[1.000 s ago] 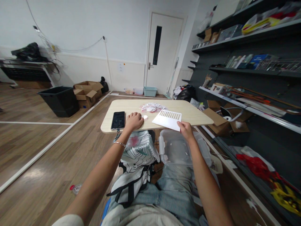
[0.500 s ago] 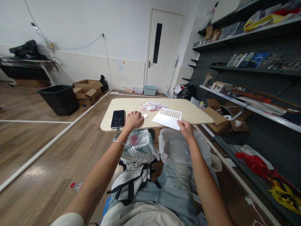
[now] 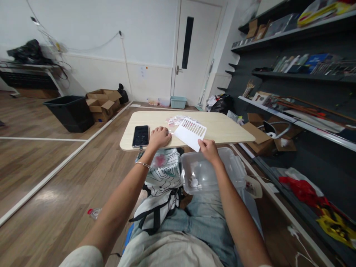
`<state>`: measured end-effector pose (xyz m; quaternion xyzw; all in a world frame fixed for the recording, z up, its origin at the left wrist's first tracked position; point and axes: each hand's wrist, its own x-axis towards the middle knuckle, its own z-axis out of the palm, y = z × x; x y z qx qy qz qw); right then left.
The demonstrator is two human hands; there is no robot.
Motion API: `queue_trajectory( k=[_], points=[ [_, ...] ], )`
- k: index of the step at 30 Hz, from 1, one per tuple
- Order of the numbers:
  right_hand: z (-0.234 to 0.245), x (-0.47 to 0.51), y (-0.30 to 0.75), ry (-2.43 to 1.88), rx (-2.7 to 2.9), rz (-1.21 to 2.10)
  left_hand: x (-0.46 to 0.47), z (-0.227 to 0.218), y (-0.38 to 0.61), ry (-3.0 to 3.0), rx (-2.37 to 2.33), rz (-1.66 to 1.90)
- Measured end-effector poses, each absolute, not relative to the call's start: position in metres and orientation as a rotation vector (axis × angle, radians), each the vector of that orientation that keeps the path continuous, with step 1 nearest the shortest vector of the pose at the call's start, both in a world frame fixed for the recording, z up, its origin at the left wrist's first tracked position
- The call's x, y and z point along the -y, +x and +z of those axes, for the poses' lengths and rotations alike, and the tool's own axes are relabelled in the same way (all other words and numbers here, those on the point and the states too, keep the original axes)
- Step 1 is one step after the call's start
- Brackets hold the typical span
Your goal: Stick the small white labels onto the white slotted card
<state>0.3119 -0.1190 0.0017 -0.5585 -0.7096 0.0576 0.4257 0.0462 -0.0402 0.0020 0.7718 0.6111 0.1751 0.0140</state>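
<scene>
My right hand pinches the lower right corner of a white card with a row of long slots along its far edge. The card is tilted over the near side of the pale wooden table. My left hand rests palm down on the table, fingers apart and slightly bent, with small white pieces beside its fingertips. Just left of that hand lies a dark-screened phone. Behind the card is a loose pile of small white and pinkish pieces, partly covered by it.
A clear plastic bin with a few white scraps sits under the table's near edge, by my lap. A patterned black-and-white cloth hangs to its left. Shelves line the right; a black trash bin stands on the floor at left.
The slotted card and my right hand have moved left, closer to my left hand and over part of the pile's near side. My left hand has stayed nearly in place.
</scene>
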Motion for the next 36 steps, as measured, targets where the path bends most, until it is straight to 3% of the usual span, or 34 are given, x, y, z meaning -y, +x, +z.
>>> queue_trajectory(
  k=[16, 36],
  points=[
    [-0.001, 0.103, 0.366, -1.266, 1.639, 0.655, 0.04, 0.005, 0.049, 2.387, -1.906, 0.55],
    [0.007, 0.099, 0.362, -1.237, 1.729, 0.898, 0.037, 0.003, 0.048, 2.375, -1.902, 0.547]
  ],
)
